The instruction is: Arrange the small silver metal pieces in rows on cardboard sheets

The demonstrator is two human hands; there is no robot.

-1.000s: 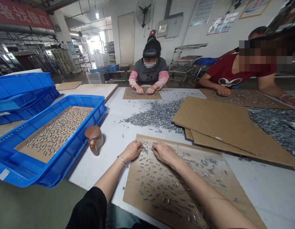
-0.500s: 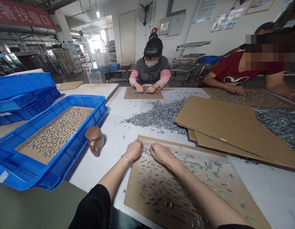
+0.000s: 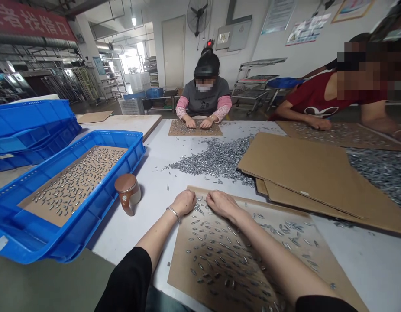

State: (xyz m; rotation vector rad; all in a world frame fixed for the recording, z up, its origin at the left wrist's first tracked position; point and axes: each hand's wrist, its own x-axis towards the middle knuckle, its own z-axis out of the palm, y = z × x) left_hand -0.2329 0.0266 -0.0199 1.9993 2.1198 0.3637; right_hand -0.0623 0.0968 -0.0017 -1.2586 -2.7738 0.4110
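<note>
In front of me a brown cardboard sheet lies on the white table, strewn with small silvery oval metal pieces. My left hand rests at the sheet's far left corner, fingers curled together. Just to its right, over the far edge, my right hand is also closed, thumb and fingers pinched. A little cluster of metal pieces lies between and below the two hands. Whatever is between the fingertips of either hand is too small or hidden to make out.
Left stands a blue tray holding a covered cardboard sheet, with a brown-lidded mug beside it. Beyond my sheet is a heap of metal pieces; stacked cardboard lies right. Two people work at the table.
My right hand has shifted slightly right, widening the gap to my left hand, which stays near the corner. The rest looks much the same.
</note>
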